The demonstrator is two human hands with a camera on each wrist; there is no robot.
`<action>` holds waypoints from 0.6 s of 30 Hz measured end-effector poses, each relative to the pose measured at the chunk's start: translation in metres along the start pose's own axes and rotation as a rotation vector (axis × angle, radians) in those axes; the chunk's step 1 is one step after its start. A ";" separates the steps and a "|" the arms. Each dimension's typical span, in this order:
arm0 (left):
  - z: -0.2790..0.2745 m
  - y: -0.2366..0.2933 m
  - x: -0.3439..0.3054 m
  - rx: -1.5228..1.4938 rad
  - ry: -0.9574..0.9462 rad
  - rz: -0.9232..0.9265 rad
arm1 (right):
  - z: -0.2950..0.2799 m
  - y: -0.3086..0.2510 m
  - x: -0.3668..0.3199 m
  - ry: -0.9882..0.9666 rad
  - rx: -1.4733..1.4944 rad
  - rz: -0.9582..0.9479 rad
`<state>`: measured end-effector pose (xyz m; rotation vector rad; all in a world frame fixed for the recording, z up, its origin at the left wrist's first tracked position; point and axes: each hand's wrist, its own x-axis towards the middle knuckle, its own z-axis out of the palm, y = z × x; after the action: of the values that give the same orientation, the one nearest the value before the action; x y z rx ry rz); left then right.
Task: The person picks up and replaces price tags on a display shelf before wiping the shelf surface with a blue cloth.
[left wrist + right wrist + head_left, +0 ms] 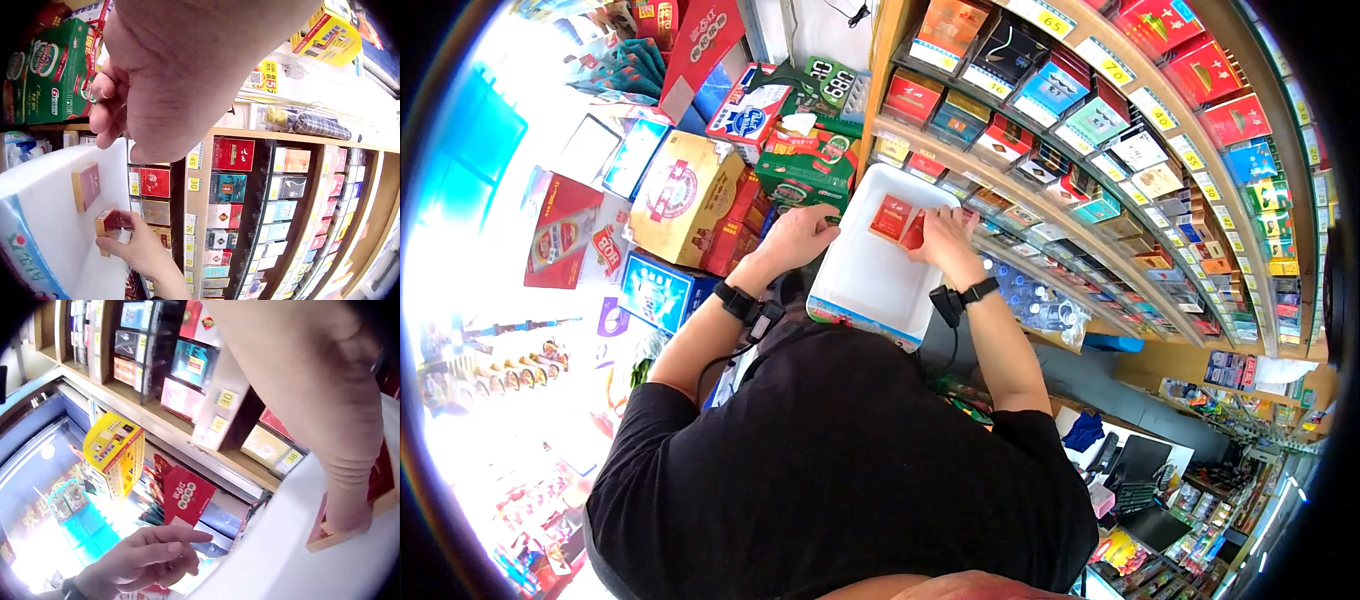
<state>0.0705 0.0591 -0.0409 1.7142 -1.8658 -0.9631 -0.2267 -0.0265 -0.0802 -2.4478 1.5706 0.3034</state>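
Observation:
A white foam box (870, 285) lies in front of the person, its outer side printed in colour. Inside it, one red cigarette pack (890, 217) lies near the far end. My right hand (948, 240) pinches a second red cigarette pack (914, 232) beside the first, between thumb and fingers. In the left wrist view that held pack (106, 224) shows a gold edge. My left hand (802, 235) is at the box's left rim with nothing in it. Seen from the right wrist, the left hand (140, 559) has loosely bent fingers, the index finger straighter.
Shelves of cigarette packs (1065, 90) with yellow price tags rise right behind the box. Left of it stand stacked cartons, among them a green box (808, 165) and a tan box (685, 190). Plastic bottles (1030, 300) are below the shelves at right.

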 end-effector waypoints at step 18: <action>0.011 0.055 0.036 -0.503 -0.167 0.059 | -0.072 -0.009 -0.011 0.266 0.986 -0.128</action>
<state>0.0196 0.0254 -0.0129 1.3028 -1.5762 -1.4412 -0.2190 -0.0346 -0.0072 -1.7983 1.1906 -0.6863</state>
